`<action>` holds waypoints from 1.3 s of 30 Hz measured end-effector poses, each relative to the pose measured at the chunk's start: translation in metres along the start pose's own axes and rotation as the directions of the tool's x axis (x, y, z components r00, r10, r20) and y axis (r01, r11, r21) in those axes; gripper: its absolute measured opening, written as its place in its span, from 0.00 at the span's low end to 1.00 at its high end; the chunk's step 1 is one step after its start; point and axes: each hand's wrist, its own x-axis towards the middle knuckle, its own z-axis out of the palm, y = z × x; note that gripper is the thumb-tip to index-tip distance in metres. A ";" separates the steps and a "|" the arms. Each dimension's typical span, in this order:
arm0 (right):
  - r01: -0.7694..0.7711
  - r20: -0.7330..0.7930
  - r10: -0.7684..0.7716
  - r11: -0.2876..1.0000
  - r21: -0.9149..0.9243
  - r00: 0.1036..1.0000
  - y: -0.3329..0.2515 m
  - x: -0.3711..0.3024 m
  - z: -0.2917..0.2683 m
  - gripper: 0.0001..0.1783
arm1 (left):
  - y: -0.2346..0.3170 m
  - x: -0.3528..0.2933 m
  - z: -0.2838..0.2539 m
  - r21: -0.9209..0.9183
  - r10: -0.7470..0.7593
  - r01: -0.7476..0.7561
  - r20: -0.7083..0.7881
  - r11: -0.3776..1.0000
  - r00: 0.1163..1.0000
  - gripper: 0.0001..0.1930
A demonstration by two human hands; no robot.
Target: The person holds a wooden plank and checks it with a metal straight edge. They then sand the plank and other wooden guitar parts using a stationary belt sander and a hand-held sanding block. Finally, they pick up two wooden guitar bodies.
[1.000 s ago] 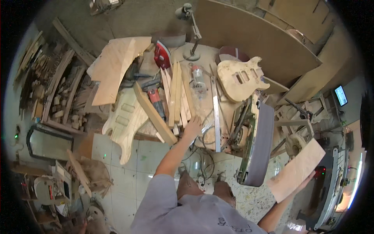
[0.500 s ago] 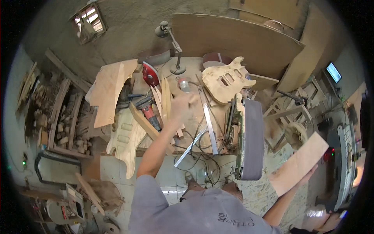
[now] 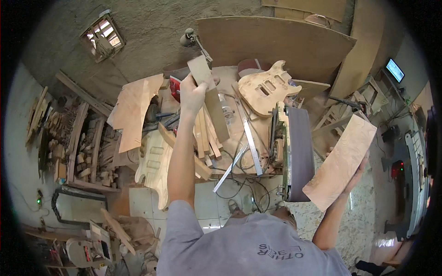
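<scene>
My left hand [image 3: 191,95] is closed around a narrow, flat brown wooden board [image 3: 216,110], held tilted above the workbench with its upper end paler. To the right, my right hand [image 3: 358,175] grips the edge of a wider pale wooden board [image 3: 340,162], raised beside the belt sander [image 3: 300,154]; several of its fingers are hidden behind the board. Beneath my left hand lie pale wood strips [image 3: 201,133]. A red clothes iron [image 3: 175,87] is partly covered by that hand.
A routed guitar body [image 3: 267,92] lies at the back of the bench; another pale one [image 3: 156,161] overhangs its left front. A metal ruler [image 3: 248,138] and looped cables [image 3: 248,188] lie near the front edge. Scrap-wood shelves [image 3: 85,156] stand left.
My left hand has taken hold of the narrow board and lifted it off the bench. The wide board in my right hand has moved left and up, closer to the sander.
</scene>
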 end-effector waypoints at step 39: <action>0.336 0.363 -0.496 0.842 0.422 0.789 -0.078 0.100 0.023 0.54 | 0.128 -0.210 0.262 0.426 0.028 -0.423 0.678 0.800 0.735 0.34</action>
